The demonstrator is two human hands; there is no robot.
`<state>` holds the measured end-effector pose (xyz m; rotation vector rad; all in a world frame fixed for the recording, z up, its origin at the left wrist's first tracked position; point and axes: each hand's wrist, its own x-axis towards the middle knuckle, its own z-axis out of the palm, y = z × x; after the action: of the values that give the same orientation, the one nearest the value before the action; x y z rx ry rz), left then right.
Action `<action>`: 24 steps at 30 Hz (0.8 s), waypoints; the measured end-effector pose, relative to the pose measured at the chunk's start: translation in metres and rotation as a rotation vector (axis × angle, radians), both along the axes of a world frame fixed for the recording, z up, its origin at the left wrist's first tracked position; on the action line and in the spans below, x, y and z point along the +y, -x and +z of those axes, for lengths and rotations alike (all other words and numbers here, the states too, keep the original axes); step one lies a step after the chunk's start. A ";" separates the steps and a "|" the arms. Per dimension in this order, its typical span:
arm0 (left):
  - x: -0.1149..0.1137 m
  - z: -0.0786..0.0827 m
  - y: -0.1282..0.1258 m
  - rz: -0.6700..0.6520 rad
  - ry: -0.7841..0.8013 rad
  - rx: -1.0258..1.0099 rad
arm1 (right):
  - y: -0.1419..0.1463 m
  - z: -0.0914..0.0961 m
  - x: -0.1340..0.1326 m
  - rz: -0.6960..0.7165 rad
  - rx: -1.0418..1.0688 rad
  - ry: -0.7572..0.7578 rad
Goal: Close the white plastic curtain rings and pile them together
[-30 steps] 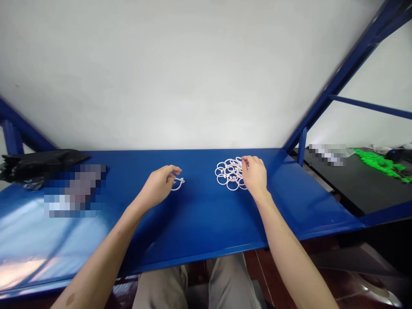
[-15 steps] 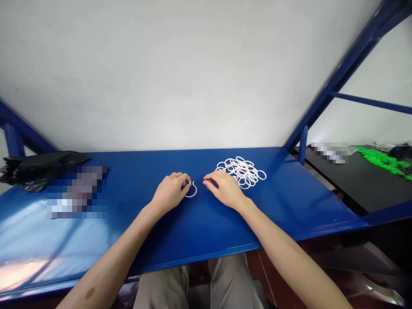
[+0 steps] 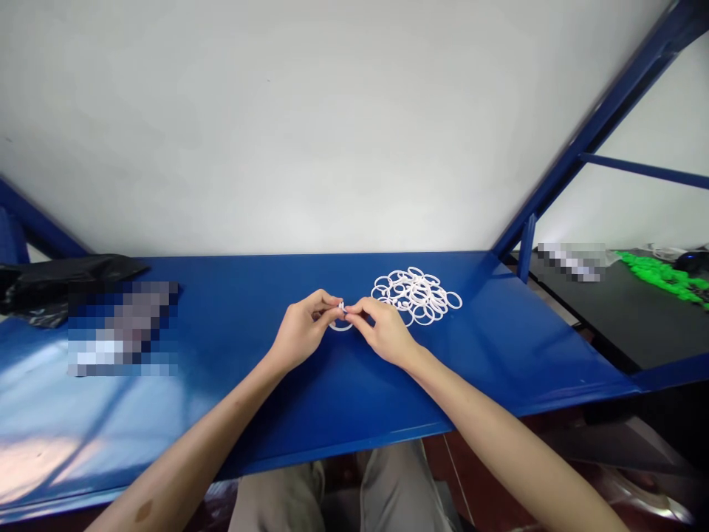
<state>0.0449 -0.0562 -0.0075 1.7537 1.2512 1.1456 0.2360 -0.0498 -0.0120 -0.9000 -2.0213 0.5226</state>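
A white plastic ring [image 3: 341, 327] is held between my two hands, above the blue table [image 3: 266, 414]. My left hand [image 3: 303, 325] pinches it from the left, thumb against fingers. From the right, my right hand [image 3: 385, 325] pinches it too, its fingertips meeting those of the left. Small white ends of the ring stick up between the fingertips; most of its upper part is hidden. Just beyond my right hand lies a loose pile of white rings [image 3: 424, 295], several of them overlapping.
A black plastic bag [image 3: 72, 277] and a blurred-out item [image 3: 133, 318] lie at the left. Blue metal bars [image 3: 587, 140] frame the table against a pale wall [image 3: 310, 133]. On a black table [image 3: 631, 318] at right are bright green pieces [image 3: 659, 273].
My right hand has moved left to meet my left hand, and its fingers have closed on the ring. The left hand has shifted slightly right with the ring.
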 end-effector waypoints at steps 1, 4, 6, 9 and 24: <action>0.000 -0.001 0.000 -0.006 0.001 -0.010 | -0.001 -0.001 -0.001 0.010 -0.023 -0.035; -0.003 -0.001 0.003 -0.030 0.010 -0.017 | -0.005 -0.004 -0.002 0.064 -0.106 -0.121; -0.004 0.000 0.005 -0.051 0.020 -0.002 | -0.006 -0.006 -0.003 0.096 -0.163 -0.164; -0.004 0.002 0.005 -0.065 0.010 0.049 | -0.005 -0.008 -0.003 0.097 -0.206 -0.204; 0.013 -0.017 0.021 0.013 -0.235 0.678 | -0.089 0.017 0.039 -0.805 -0.461 -0.125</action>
<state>0.0244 -0.0435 -0.0241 2.4341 1.5501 0.7361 0.3254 -0.0104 0.0055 -1.7386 -1.8237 -0.2804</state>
